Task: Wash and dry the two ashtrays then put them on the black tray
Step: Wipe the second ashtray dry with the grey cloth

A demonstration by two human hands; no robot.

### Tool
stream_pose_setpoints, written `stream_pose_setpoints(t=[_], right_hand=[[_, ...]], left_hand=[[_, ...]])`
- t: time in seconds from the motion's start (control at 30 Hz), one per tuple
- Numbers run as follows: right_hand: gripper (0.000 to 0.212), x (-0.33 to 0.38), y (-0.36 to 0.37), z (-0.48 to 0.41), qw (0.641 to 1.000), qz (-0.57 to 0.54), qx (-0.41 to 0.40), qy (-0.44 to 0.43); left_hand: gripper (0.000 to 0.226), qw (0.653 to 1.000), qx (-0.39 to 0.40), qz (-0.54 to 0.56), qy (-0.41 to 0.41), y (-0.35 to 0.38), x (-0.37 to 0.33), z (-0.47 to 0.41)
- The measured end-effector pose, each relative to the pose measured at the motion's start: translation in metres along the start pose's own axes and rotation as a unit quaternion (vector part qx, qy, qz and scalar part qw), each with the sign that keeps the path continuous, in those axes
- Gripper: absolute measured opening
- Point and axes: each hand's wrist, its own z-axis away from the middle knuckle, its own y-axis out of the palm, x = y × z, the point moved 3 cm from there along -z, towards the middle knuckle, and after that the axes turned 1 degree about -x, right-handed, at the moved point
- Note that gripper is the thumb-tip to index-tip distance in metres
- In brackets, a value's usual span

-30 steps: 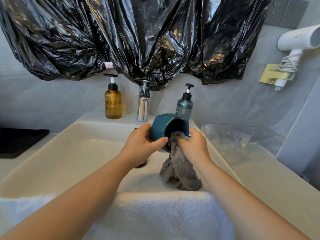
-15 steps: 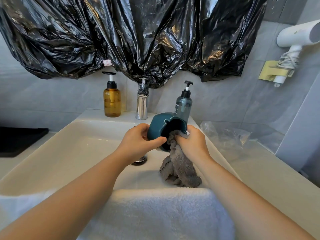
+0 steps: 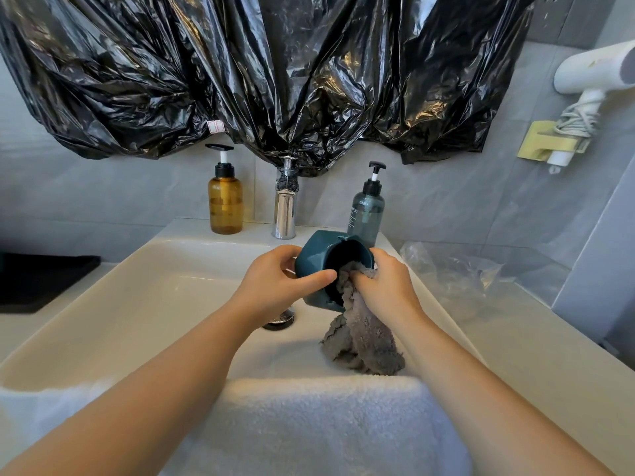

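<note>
Drying step: left hand [image 3: 275, 281] grips ashtray [image 3: 318, 257], right hand [image 3: 386, 281] works cloth [image 3: 360, 334] inside; next, probably carry to tray [image 3: 41, 280] far left

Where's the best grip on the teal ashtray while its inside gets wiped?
Probably the outer wall, from the left. The teal ashtray is tipped with its opening toward the right hand, which pushes the grey cloth inside. The left hand wraps the closed side, thumb near the rim.

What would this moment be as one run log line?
step: drying | left hand: holds teal ashtray | right hand: gray cloth inside it | over sink
</note>
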Motion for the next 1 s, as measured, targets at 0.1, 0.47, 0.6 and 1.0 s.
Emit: stream_pose_setpoints(t=[0.1,0.47,0.6,1.0], right_hand=[[0.020,-0.005,0.002,-0.002,0.998,-0.037,0.004,0.047],[0.027,0.001,0.006,0.001,0.994,0.096,0.035,-0.029],[0.018,-0.003,0.005,0.001,0.999,0.041,0.030,-0.005],[0.016,0.008,-0.002,0.006,0.989,0.131,-0.016,-0.060]], left_hand=[[0.050,1.000,0.002,0.027,-0.004,0.004,-0.001,0.001],[0.054,0.992,-0.023,-0.112,0.048,-0.003,-0.005,0.002],[0.047,1.000,0.012,-0.026,-0.002,-0.001,0.000,0.001],[0.035,0.996,0.013,-0.079,0.042,0.000,-0.007,0.003]])
